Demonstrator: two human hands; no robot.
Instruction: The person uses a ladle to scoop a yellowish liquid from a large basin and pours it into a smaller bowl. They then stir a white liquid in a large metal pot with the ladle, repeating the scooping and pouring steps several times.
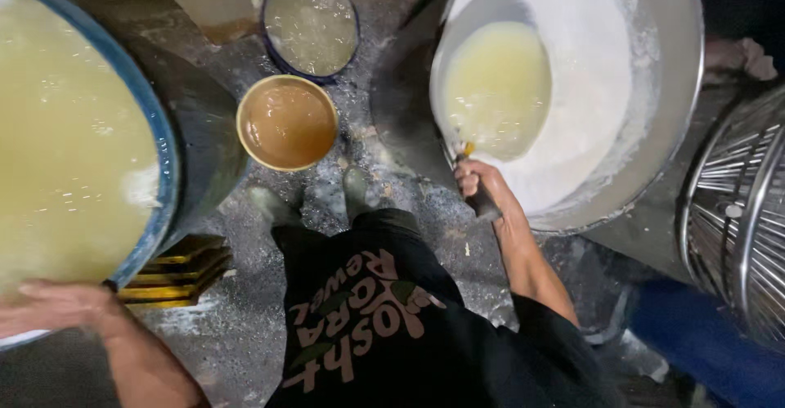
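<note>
My right hand (484, 186) grips the dark handle of a metal scoop (495, 85) full of pale yellow liquid. The scoop is held over a wide metal basin (675, 89) that contains white flour. My left hand (53, 306) rests on the near rim of a large blue-rimmed tub (159, 154) filled with the same pale yellow liquid. My dark shirt and boots show below, between the two vessels.
On the wet grey floor stand a yellow bucket (287, 122) of brownish liquid and a blue-rimmed bucket (311, 24) of pale liquid. A wire-mesh metal drum (740, 212) is at the right. Yellow-edged slats (176, 273) lie under the tub.
</note>
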